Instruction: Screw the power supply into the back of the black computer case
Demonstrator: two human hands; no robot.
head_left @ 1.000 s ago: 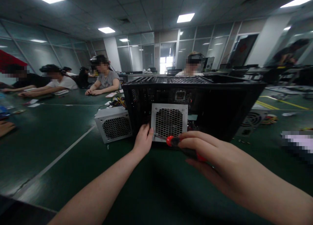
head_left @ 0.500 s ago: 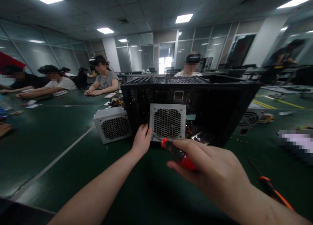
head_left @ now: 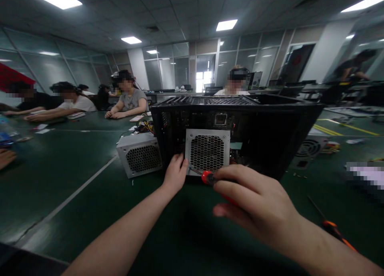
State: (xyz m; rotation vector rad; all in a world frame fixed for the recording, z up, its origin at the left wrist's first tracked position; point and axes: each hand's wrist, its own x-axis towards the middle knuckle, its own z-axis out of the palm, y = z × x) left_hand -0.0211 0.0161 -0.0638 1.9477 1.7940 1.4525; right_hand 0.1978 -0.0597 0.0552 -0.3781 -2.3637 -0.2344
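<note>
A black computer case (head_left: 270, 128) stands on the green table (head_left: 75, 168) with a silver power supply (head_left: 207, 150) set in its rear opening. My left hand (head_left: 175, 173) is closed at the lower left corner of that power supply, fingertips against the case. My right hand (head_left: 255, 202) is wrapped round a red-handled screwdriver (head_left: 207, 177). Its thin shaft points left at the power supply's lower left corner, close by my left fingertips.
A second silver power supply (head_left: 139, 154) lies left of the case. An orange-handled screwdriver (head_left: 333, 228) lies on the table at the right. Another power supply (head_left: 306, 150) with cables sits behind the case. Several people sit at the far left and behind.
My right hand has shifted a little, and the screwdriver handle has turned in my fingers while its tip stays at the same corner. My left hand has kept its place.
</note>
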